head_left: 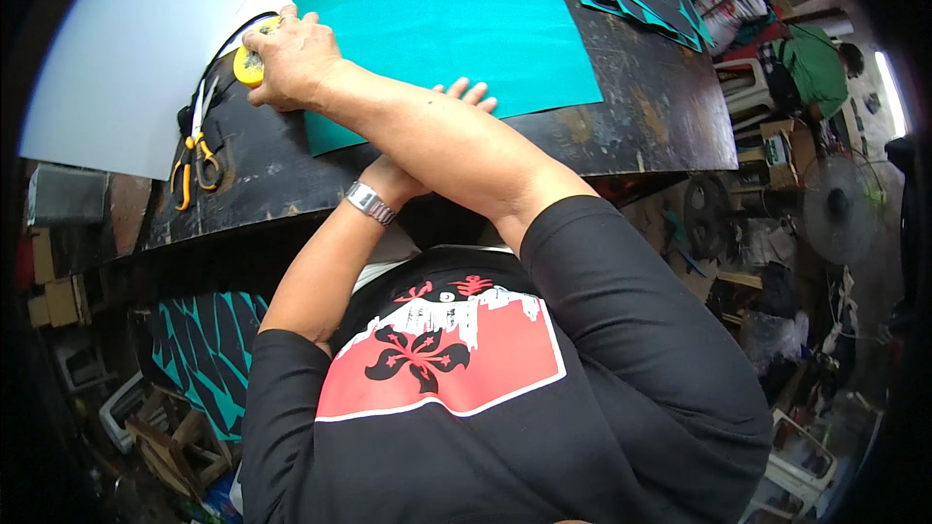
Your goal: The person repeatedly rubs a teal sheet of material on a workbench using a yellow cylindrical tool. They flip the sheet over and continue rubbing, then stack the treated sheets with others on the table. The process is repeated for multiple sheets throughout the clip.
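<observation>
Cutting step, seemingly: right hand grips a round yellow cutter at the teal felt sheet; left hand, mostly hidden beneath the forearm, lies flat, steadying it.

teal sheet: matt felt-like cloth | worktable: worn, scuffed dark wood | scissors: metal, plastic handles

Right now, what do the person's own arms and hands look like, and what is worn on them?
Both hands are bare, no gloves. The right hand has no ring or band that shows. The left hand is mostly hidden behind the right forearm; a silver metal wristwatch sits on its wrist. Both forearms are bare below short black sleeves of a black T-shirt with a red and white print.
</observation>
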